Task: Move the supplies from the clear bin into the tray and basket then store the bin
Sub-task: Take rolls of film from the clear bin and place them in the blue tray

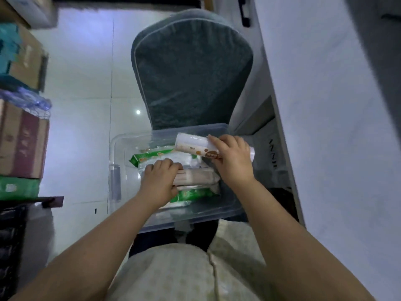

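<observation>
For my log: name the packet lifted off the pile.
The white roll in the right hand; the tan packet under the left hand and the green packets lie in the bin.

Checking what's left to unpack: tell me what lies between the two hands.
Head view: a tan wrapped pack, gripped by the left hand, stretches toward the right hand, which holds a white roll; green-and-white packets lie beside it.

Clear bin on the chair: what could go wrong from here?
1. Neither hand steadies the clear bin, which sits on the chair; pulling could slide or tip it.
2. The right hand grips the white roll near one end only; it may slip or unroll.
3. The left hand grips the beige packet lying on green packets; lifting may drag them along.
</observation>
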`<action>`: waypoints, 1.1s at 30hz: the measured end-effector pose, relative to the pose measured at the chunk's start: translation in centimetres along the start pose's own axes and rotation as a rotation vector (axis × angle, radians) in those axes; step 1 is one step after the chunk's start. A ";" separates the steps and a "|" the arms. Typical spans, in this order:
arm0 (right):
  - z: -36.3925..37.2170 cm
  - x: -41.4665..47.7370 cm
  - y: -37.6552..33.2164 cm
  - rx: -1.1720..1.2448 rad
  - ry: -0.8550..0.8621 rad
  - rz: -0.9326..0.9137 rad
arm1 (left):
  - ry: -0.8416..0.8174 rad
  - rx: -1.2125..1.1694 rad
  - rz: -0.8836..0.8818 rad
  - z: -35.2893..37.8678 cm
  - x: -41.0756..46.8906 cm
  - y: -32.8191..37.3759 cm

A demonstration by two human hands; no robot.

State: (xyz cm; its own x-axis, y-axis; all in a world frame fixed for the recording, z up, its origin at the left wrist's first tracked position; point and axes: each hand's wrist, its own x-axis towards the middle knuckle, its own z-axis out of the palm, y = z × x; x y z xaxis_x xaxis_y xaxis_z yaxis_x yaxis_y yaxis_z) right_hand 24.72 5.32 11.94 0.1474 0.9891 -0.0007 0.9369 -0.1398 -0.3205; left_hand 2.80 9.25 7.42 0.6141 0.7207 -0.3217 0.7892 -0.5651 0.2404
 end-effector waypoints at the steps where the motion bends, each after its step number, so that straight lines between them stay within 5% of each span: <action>1: -1.0 -0.2 -0.4 -0.008 0.041 0.017 | 0.023 0.002 0.029 -0.9 0.0 0.2; 9: -4.8 -7.8 -4.5 -0.043 0.317 0.405 | -0.027 0.063 0.459 -5.0 -1.3 2.8; 20: -12.2 -29.6 -8.0 -0.204 0.639 0.914 | 0.017 0.026 1.017 -7.0 -9.3 14.7; 33: -15.5 -63.8 -16.2 -0.290 0.910 1.370 | -0.087 0.061 1.540 0.2 -34.7 35.0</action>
State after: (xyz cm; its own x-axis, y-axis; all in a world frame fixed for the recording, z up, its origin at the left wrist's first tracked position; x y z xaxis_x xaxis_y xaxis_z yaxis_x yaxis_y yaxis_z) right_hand 5.10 -56.19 31.89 0.8793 -0.1974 0.4334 -0.0239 -0.9272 -0.3739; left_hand 9.11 -35.60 26.79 0.8019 -0.5800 0.1434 -0.5900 -0.7311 0.3425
